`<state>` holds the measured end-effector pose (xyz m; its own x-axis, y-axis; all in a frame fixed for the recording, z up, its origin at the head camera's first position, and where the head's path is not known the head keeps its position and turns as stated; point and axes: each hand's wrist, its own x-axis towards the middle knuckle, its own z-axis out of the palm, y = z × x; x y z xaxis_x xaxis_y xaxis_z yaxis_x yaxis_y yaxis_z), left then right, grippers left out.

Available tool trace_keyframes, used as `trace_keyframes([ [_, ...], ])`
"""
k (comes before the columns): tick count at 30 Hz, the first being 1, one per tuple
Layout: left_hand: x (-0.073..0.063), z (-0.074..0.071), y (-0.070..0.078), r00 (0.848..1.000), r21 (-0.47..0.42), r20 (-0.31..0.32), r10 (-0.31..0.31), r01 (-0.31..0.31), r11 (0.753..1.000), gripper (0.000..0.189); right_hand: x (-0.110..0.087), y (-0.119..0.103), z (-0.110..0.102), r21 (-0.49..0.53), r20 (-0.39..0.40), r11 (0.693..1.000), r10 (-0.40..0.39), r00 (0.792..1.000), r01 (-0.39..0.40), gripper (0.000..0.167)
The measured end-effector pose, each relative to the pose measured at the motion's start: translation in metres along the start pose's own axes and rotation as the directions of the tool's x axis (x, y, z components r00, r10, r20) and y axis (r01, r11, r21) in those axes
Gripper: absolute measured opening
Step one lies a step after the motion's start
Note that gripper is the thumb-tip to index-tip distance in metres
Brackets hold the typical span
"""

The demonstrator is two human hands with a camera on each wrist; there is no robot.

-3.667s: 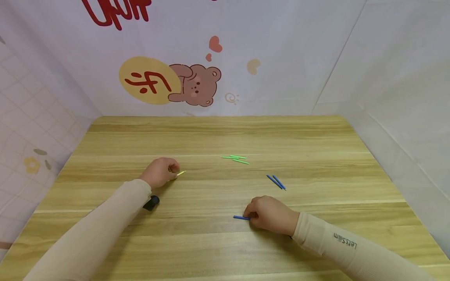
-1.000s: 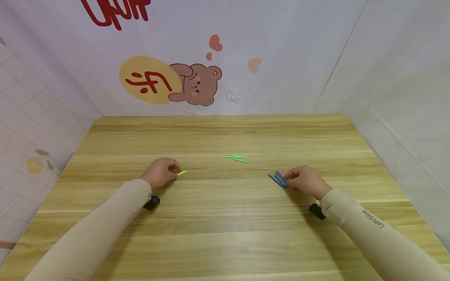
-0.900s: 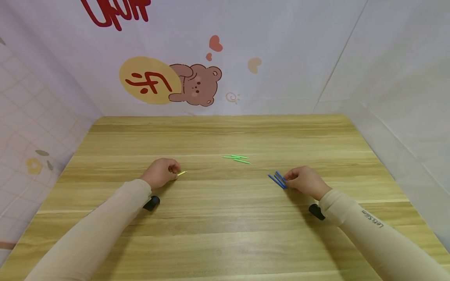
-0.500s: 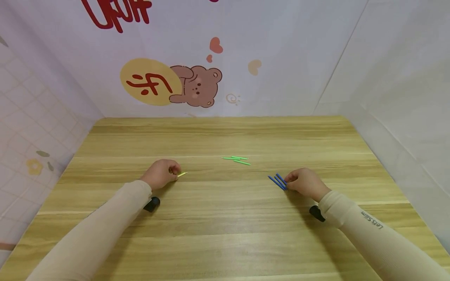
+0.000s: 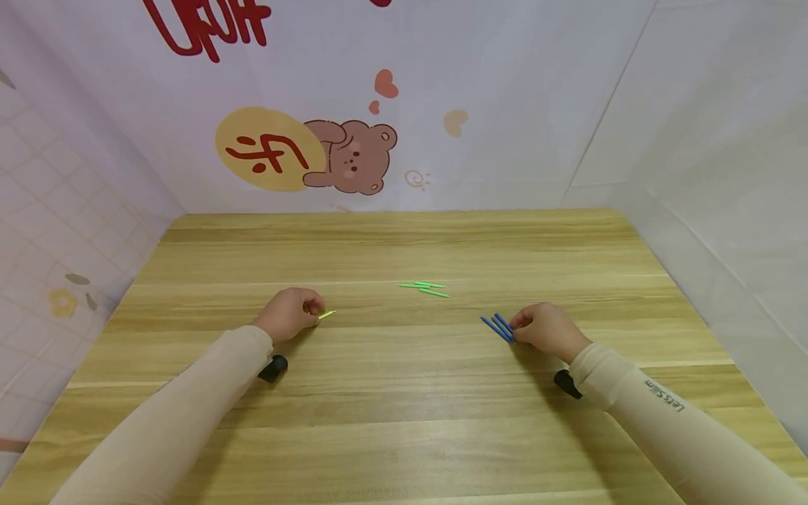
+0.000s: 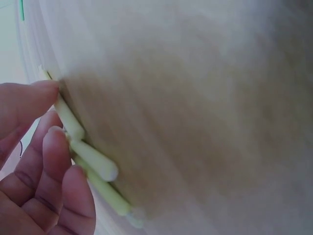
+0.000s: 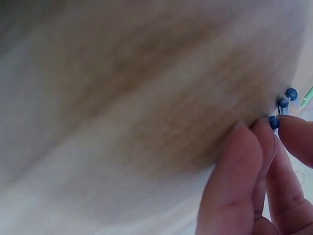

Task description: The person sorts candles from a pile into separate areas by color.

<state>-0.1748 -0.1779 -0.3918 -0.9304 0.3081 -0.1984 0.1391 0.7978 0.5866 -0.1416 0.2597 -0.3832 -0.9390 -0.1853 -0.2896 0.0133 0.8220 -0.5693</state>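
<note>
In the head view my left hand (image 5: 290,313) pinches a thin yellow candle (image 5: 326,315) on the table at left. The left wrist view shows the thumb against that yellow candle (image 6: 70,119), with two more yellow candles (image 6: 98,161) lying by the fingers. On the right side, my right hand (image 5: 548,329) pinches the rightmost blue candle (image 5: 503,322) between thumb and fingers. Beside it lie two other blue candles (image 5: 494,330), nearly parallel. The right wrist view catches only rounded blue candle ends (image 7: 274,122) near the fingertips.
Three light green candles (image 5: 433,292) lie close together farther back, between the hands. The wooden table (image 5: 404,421) meets a printed back wall (image 5: 505,91) and plain or gridded side walls. Black wrist devices (image 5: 273,368) hang under both sleeves.
My right hand has carried a blue candle from the front middle, right and away, to lie beside the other two blue ones. Over the last second both hands hold still.
</note>
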Motion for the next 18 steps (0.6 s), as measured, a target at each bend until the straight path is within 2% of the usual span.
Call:
trace_keyframes([
  [10,-0.0020,0.0003,-0.0015,1.000,-0.004,-0.011,-0.008,0.008,1.000,0.016,0.0013,-0.0026,0.0013,-0.028,-0.016,1.000,0.001,1.000,-0.001,0.013],
  [18,-0.0031,0.0024,-0.0040,1.000,-0.035,-0.014,-0.022,0.021,0.999,0.016,0.0008,0.0005,-0.0010,-0.004,0.010,1.000,0.018,1.000,-0.018,0.018],
])
